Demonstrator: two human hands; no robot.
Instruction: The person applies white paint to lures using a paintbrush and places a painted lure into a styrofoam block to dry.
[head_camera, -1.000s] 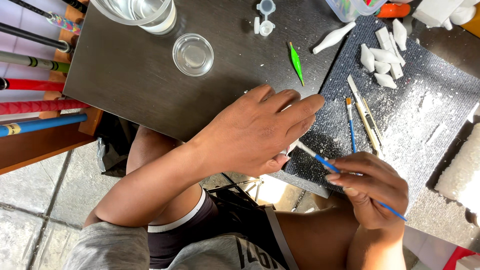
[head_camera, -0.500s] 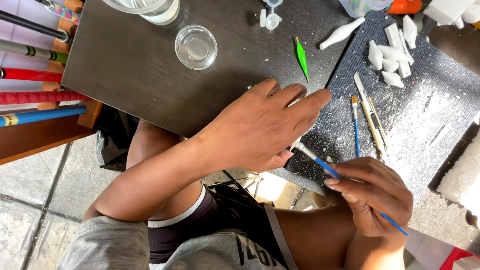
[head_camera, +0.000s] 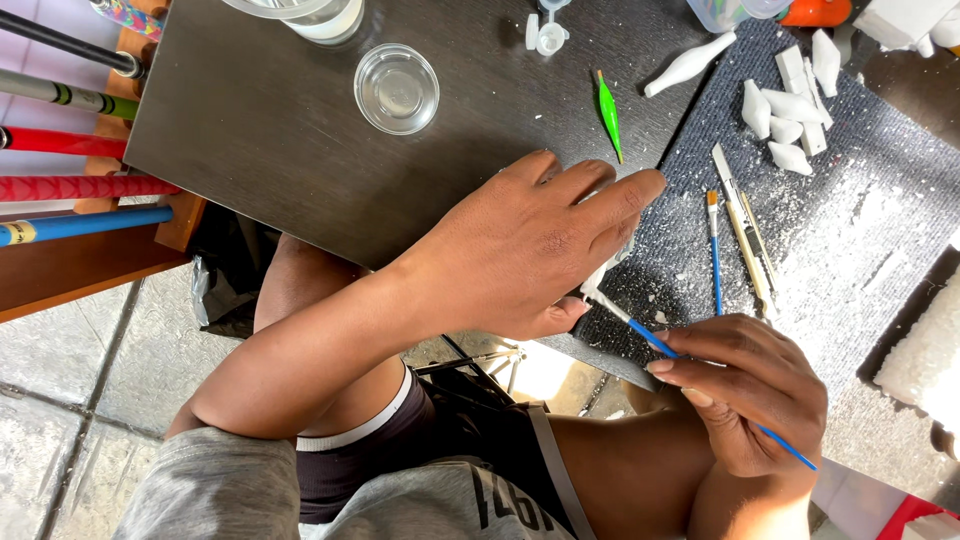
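Observation:
My left hand (head_camera: 530, 245) lies over the front edge of the dark table (head_camera: 250, 130), its fingers closed around a small white carved piece (head_camera: 607, 275) that is mostly hidden under them. My right hand (head_camera: 750, 385) holds a thin blue paintbrush (head_camera: 655, 342) like a pen. The brush's white tip touches the white piece just below my left thumb. Both hands are over the near edge of a dark grey mat (head_camera: 860, 230) dusted with white crumbs.
On the mat lie a second blue brush (head_camera: 714, 250), a craft knife (head_camera: 742, 230) and several white carved pieces (head_camera: 785, 110). A green leaf-shaped piece (head_camera: 609, 110), a white bowling-pin shape (head_camera: 688, 66) and a clear glass dish (head_camera: 397, 88) rest on the table. Coloured rods (head_camera: 70, 185) lie at left.
Both hands have stayed in nearly the same place on the white piece. The view has shifted slightly, and the brush tip sits a little closer under my left thumb.

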